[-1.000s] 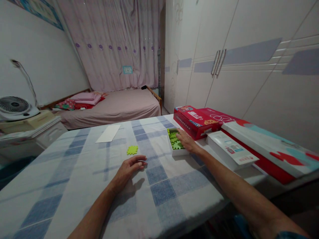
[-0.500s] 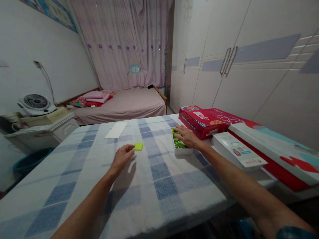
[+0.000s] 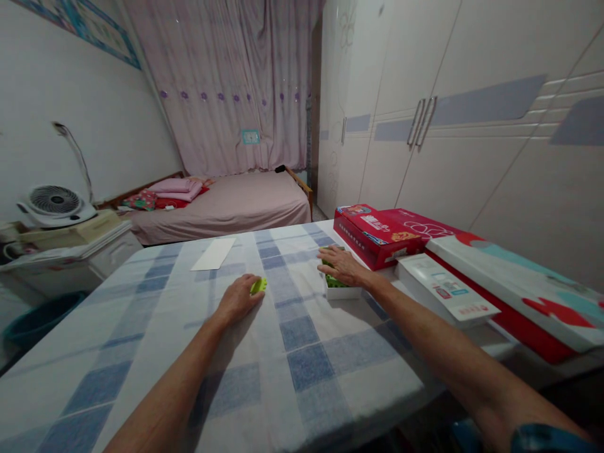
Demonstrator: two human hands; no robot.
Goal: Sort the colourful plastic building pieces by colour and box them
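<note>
My left hand (image 3: pixel 238 299) is closed around a flat lime-green toothed-edge piece (image 3: pixel 259 286), held low over the tablecloth with the fingers covering part of it. Right of it, a small white box (image 3: pixel 343 294) holds green toothed pieces (image 3: pixel 335 283). Over this box lies my right hand (image 3: pixel 346 267), palm down, its fingers stretched out and covering much of the contents. Nothing can be seen gripped in that hand; its fingertips reach the box's left side.
A white card (image 3: pixel 213 255) lies on the blue-and-white checked tablecloth (image 3: pixel 264 352). Along the table's right side are a red box (image 3: pixel 372 236), a white carton (image 3: pixel 450 290) and a long red-and-white box (image 3: pixel 523 296). A bed (image 3: pixel 236 201) stands beyond the table.
My left hand has turned the lime-green piece, which now shows less of its face. My right hand has shifted slightly left over the box. The whole view has moved a little.
</note>
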